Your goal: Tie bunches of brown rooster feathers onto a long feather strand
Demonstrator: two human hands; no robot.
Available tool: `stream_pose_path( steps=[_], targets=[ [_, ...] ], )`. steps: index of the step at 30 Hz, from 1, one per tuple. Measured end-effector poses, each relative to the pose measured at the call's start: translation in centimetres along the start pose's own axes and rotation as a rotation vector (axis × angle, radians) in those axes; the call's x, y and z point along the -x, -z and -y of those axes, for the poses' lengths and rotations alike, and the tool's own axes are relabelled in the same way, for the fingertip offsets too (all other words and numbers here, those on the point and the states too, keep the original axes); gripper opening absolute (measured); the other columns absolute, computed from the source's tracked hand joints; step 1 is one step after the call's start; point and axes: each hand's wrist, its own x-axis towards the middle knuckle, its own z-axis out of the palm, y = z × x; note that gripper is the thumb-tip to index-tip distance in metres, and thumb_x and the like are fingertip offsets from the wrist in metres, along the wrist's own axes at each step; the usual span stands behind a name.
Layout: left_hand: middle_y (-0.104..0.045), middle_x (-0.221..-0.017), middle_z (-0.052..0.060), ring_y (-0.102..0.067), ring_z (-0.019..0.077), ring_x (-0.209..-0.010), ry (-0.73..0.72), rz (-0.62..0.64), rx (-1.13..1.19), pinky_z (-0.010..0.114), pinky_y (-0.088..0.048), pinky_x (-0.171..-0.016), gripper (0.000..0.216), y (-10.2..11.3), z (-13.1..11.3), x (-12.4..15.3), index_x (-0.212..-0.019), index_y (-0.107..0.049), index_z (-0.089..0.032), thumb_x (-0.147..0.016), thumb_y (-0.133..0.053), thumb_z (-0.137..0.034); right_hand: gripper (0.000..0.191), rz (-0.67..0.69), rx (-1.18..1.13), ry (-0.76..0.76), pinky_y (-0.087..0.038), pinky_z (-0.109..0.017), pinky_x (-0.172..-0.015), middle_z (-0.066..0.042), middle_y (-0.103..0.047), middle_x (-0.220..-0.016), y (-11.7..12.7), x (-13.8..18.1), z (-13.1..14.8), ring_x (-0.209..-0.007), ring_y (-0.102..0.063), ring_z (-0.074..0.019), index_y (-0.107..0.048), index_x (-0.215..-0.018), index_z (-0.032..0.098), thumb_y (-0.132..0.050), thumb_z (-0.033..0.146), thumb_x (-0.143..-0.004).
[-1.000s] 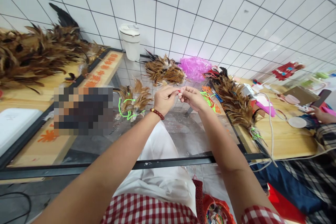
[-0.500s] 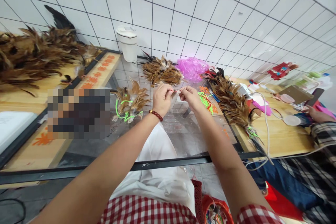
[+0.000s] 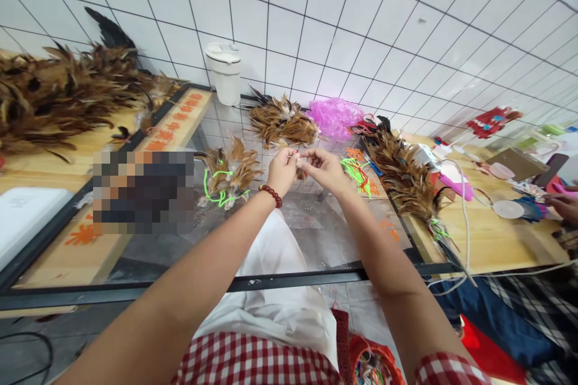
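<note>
My left hand (image 3: 283, 169), with a beaded bracelet (image 3: 271, 195) at its wrist, is closed in a pinch over the glass tabletop (image 3: 311, 222). My right hand (image 3: 323, 168) meets it, thumb and fingertips closed at the same spot. A bit of red and a small brownish tuft show between the fingers; what they hold is too small to name. Just beyond lies a bunch of brown feathers (image 3: 283, 121). Left of my hands rests a smaller feather bunch (image 3: 232, 171) with bright green cord (image 3: 221, 197). More green and red cords (image 3: 359, 174) lie to the right.
A white lidded cup (image 3: 226, 75) and a pink plastic bag (image 3: 335, 118) stand by the tiled wall. Brown feathers heap (image 3: 58, 99) at left, near a white box (image 3: 31, 216). Another feather bundle (image 3: 404, 174) and a white cable (image 3: 465, 222) are right. A co-worker's hand (image 3: 564, 207) shows far right.
My hands have come closer together, the right fingers now against the left fingertips. The co-worker's hand at the far right has shifted. The whole view has moved slightly.
</note>
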Motion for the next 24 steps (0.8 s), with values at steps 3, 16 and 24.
stream_pose_path(
  steps=[3, 16, 24],
  targets=[
    [-0.047, -0.048, -0.007, -0.035, 0.0040, -0.031, 0.015, 0.062, -0.008, 0.018, -0.022, -0.034, 0.016, -0.1, -0.3, 0.5, -0.076, -0.053, -0.018, -0.081, -0.060, -0.030, 0.036, 0.019, -0.138, -0.106, -0.037, -0.024, -0.057, 0.003, -0.052, -0.060, 0.2, -0.2, -0.2, -0.056, -0.045, -0.0097, -0.062, -0.075, 0.018, -0.068, 0.054, -0.072],
    [-0.049, -0.047, -0.003, -0.035, 0.0057, -0.038, 0.087, 0.153, -0.096, 0.020, -0.024, -0.040, 0.021, 0.0, 0.1, 0.7, -0.063, -0.056, -0.016, -0.080, -0.055, -0.028, 0.035, -0.334, -0.428, -0.222, -0.036, -0.021, -0.054, 0.006, -0.048, -0.056, 1.7, -1.0, -1.8, -0.052, -0.042, -0.0066, -0.052, -0.069, 0.020, -0.071, 0.049, -0.068],
    [-0.053, -0.053, -0.004, -0.041, 0.0074, -0.041, 0.107, -0.034, -0.071, 0.020, -0.031, -0.043, 0.007, -0.6, 0.4, 0.7, -0.083, -0.058, -0.017, -0.079, -0.053, -0.017, 0.028, -0.555, -0.363, -0.111, -0.049, -0.028, -0.066, 0.000, -0.059, -0.072, 1.8, -0.9, 0.9, -0.068, -0.057, -0.0129, -0.055, -0.079, 0.022, -0.067, 0.046, -0.072]
  ],
)
